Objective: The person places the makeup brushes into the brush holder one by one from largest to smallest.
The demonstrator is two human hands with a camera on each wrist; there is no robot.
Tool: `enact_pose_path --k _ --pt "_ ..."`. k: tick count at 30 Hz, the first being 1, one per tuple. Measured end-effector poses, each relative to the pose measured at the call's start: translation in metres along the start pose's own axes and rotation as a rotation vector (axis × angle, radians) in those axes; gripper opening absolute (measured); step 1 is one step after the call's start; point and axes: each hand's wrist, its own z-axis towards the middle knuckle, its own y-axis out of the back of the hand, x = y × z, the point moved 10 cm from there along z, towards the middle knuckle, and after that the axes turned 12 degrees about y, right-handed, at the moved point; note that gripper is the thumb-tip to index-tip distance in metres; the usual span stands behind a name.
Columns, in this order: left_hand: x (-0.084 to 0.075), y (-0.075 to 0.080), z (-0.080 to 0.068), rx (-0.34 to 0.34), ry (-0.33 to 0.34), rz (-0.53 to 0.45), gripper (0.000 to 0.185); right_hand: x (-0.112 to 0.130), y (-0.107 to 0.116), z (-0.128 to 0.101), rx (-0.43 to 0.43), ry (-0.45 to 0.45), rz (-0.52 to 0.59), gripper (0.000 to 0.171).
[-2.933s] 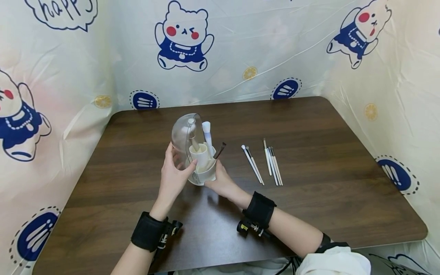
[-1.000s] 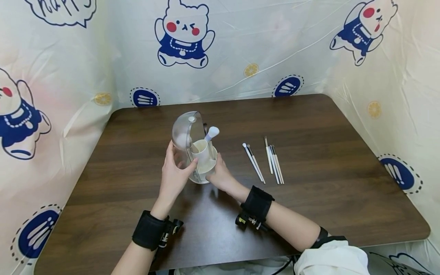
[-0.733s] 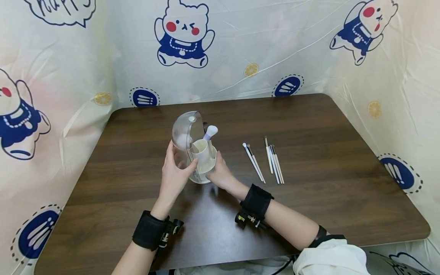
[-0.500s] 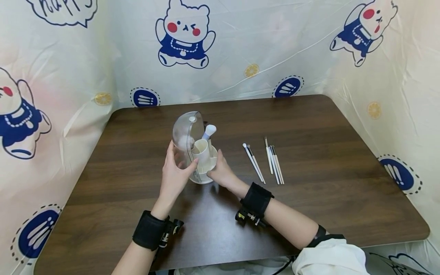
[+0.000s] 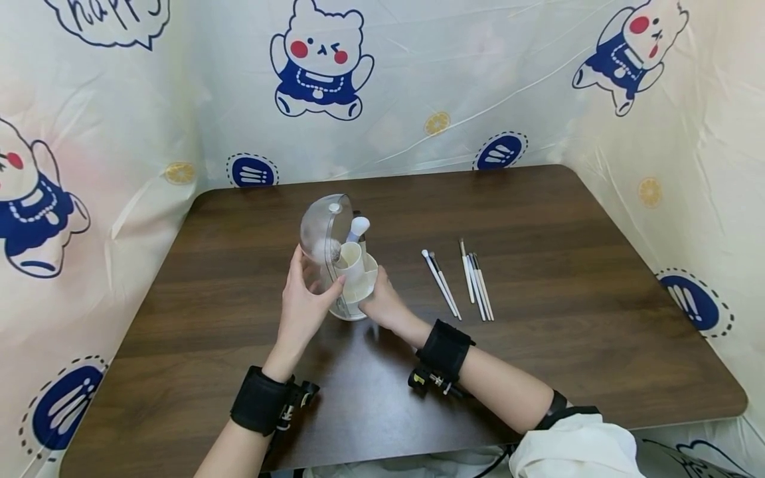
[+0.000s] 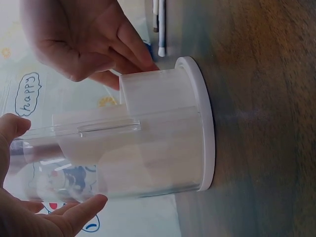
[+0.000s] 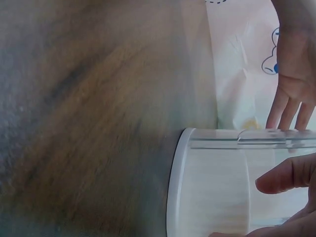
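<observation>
Left fingers [image 5: 294,265] curved round the clear dome cover [image 5: 319,229] of the brush holder [image 5: 352,285], thumb across the cover's front edge; left hand [image 5: 301,305] gripping it. Right hand [image 5: 385,305] cupped against the white inner cup [image 5: 358,282] on the holder's right side, fingertips on its wall, thumb toward the base; fingers lightly curled round the cup. Holder upright on the brown table [image 5: 538,372], left of centre, white base ring [image 6: 207,123] flat on the wood. One white-tipped brush [image 5: 360,228] standing inside the cup. Loose brushes [image 5: 463,282] in a row on the table, well apart to the right. Judged step: turning cup against cover; best done with cover held firm, base kept flat, cup turned slowly so the standing brush clears the cover's edge. Writing: "happy" in a speech bubble [image 5: 107,20] on the printed curtain [image 5: 418,86], top partly cut off; no brand legible on the holder.
</observation>
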Motion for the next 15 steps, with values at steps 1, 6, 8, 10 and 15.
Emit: enact_pose_path --k 1,6,8,10,15 --pt "0.000 0.000 0.000 0.000 0.002 0.000 0.092 -0.002 0.000 0.001 0.006 -0.015 -0.010 0.087" --pt "0.001 -0.001 0.000 0.003 0.007 0.003 0.092 -0.009 0.003 0.010 0.025 -0.031 -0.046 0.086" --pt "0.001 -0.002 0.000 0.006 0.010 0.003 0.093 -0.011 0.005 0.012 0.022 -0.034 -0.052 0.086" --pt "0.002 -0.002 0.000 0.006 0.010 0.002 0.093 -0.013 0.007 0.013 0.014 -0.045 -0.056 0.086" --pt "0.001 0.000 0.001 0.001 0.002 -0.007 0.093 -0.007 0.007 0.005 0.010 -0.027 -0.084 0.076"
